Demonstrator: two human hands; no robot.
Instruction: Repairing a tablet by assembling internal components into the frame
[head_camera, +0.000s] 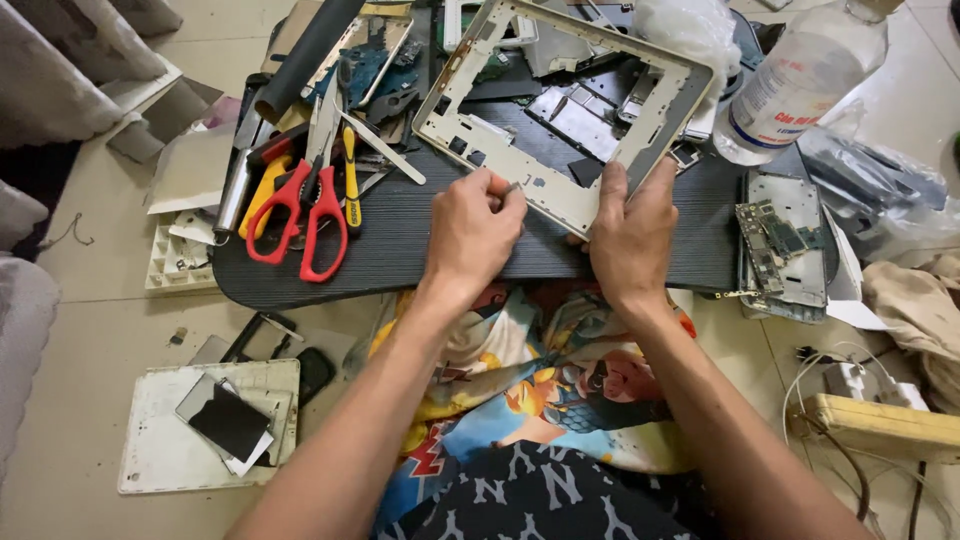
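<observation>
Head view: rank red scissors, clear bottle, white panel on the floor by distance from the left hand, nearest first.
From the left hand:
1. Red scissors, just to its left on the dark board.
2. White panel, lower left on the floor.
3. Clear bottle, far upper right, past the right hand.

Colours and patterns across the dark work board

A pale cream, rectangular metal tablet frame (560, 110) is seen against a dark grey, finely striped lap board (400, 235). Bright red plastic handles are shown on the steel scissors (300, 215), beside a yellow-and-black handled screwdriver (351, 180). A green circuit board (775, 240) is set in a silvery back shell. A clear plastic bottle (800, 80) is marked by a white label. A multicoloured cartoon-print cloth (540, 370) is patterned in orange, blue and red, above black fabric with white lettering.
</observation>
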